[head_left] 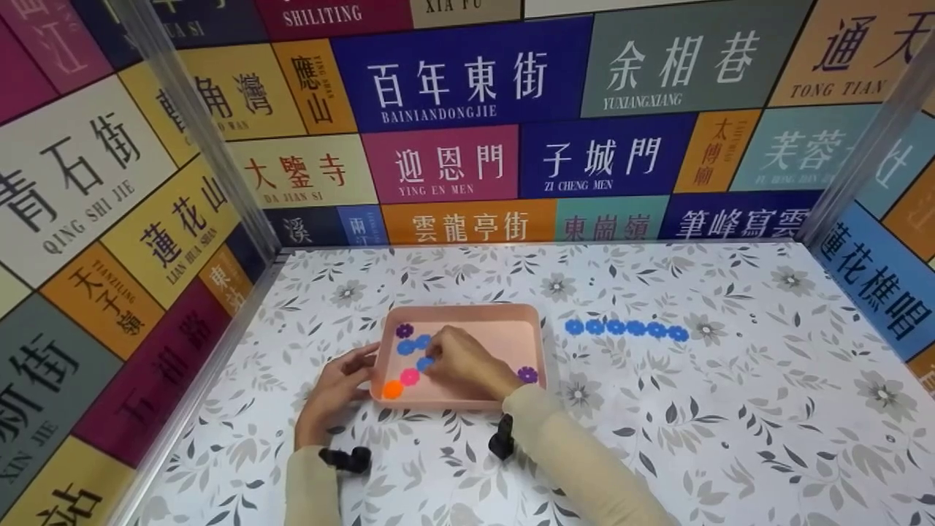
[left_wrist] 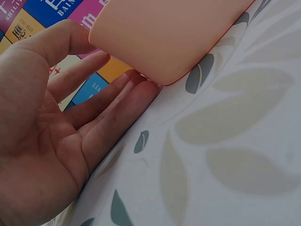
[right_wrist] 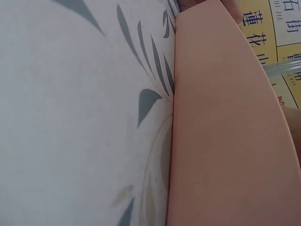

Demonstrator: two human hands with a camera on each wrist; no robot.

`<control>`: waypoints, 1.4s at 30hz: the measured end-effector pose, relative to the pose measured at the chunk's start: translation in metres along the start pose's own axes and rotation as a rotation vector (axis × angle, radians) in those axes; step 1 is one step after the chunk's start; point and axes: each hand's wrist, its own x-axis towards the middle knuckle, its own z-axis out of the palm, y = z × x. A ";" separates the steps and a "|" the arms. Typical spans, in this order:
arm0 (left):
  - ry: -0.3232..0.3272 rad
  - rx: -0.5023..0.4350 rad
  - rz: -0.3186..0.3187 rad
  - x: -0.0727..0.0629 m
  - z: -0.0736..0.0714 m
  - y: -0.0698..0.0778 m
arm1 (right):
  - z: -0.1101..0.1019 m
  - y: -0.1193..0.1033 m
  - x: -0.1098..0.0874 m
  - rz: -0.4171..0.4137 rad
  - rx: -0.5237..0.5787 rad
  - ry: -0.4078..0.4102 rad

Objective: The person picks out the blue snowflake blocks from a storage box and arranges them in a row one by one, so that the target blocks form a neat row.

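Note:
A shallow pink tray (head_left: 467, 403) stands on the table, with small flower-shaped plastic pieces in it. My right hand (head_left: 467, 359) reaches over the near rim into the tray, fingers bent down, and pinches a blue flower-shaped piece (head_left: 424, 364). Close by lie two more blue pieces (head_left: 406, 348), a pink one (head_left: 410, 377) and an orange one (head_left: 392, 389). Purple pieces (head_left: 405, 332) sit near two corners. In the left wrist view, my left hand (left_wrist: 61, 108) touches the tray's outer corner (left_wrist: 141, 42) with loosely extended fingers. The right wrist view has only the tray's outer wall (right_wrist: 221, 117) up close.
To the right of the tray, several blue flower-shaped pieces (head_left: 616, 327) form a row on the flower-patterned tablecloth (head_left: 730, 438). Walls with coloured street-name panels (head_left: 460, 73) enclose the table at the back and sides.

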 end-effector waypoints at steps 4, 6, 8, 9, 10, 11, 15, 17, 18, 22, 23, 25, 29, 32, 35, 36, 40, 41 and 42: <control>0.000 -0.007 0.002 0.000 0.000 0.000 | 0.000 -0.001 -0.001 0.029 -0.004 0.003; 0.002 -0.009 0.003 0.000 0.000 -0.001 | 0.000 -0.001 -0.001 0.040 -0.010 0.005; 0.007 -0.013 0.003 0.000 0.001 -0.001 | 0.000 -0.001 0.000 0.041 -0.024 0.008; 0.010 -0.010 0.006 -0.001 0.001 0.000 | 0.000 -0.001 0.000 0.040 -0.034 0.010; 0.011 -0.005 0.009 -0.001 0.001 0.000 | 0.000 -0.001 0.000 0.038 -0.042 0.013; 0.009 0.002 0.014 -0.001 0.001 0.000 | -0.001 -0.001 0.000 0.036 -0.050 0.014; 0.014 0.025 0.009 -0.001 0.002 0.001 | -0.002 -0.002 0.000 0.030 -0.066 0.016; 0.013 0.031 0.005 -0.001 0.002 0.001 | -0.003 -0.001 0.000 0.019 -0.078 0.018; 0.012 0.032 0.000 -0.001 0.002 0.001 | -0.003 -0.001 0.000 0.014 -0.079 0.021; 0.010 0.039 -0.028 0.000 0.002 0.002 | -0.004 0.001 0.000 -0.001 -0.059 0.039; 0.011 0.041 -0.032 0.000 0.002 0.001 | -0.004 0.002 0.000 -0.001 -0.047 0.042; 0.015 0.038 -0.041 0.000 0.002 0.001 | -0.004 0.003 0.000 -0.009 -0.024 0.043; 0.015 0.035 -0.046 0.000 0.001 0.001 | -0.006 0.007 -0.001 -0.051 0.016 0.008; 0.011 0.035 -0.049 0.000 0.001 0.002 | -0.009 0.008 -0.004 -0.063 0.032 -0.058; 0.009 0.037 -0.032 0.000 0.001 0.002 | -0.014 0.008 -0.008 -0.068 0.013 -0.132; 0.013 0.032 -0.032 0.000 0.001 0.002 | -0.016 0.007 -0.009 -0.073 -0.002 -0.155; 0.026 0.030 -0.039 0.001 0.002 0.002 | -0.018 0.005 -0.014 -0.106 -0.065 -0.213; 0.029 0.032 -0.049 0.001 0.002 0.002 | -0.019 0.005 -0.015 -0.107 -0.078 -0.221; 0.034 0.033 -0.059 0.001 0.003 0.002 | -0.019 0.004 -0.016 -0.106 -0.089 -0.226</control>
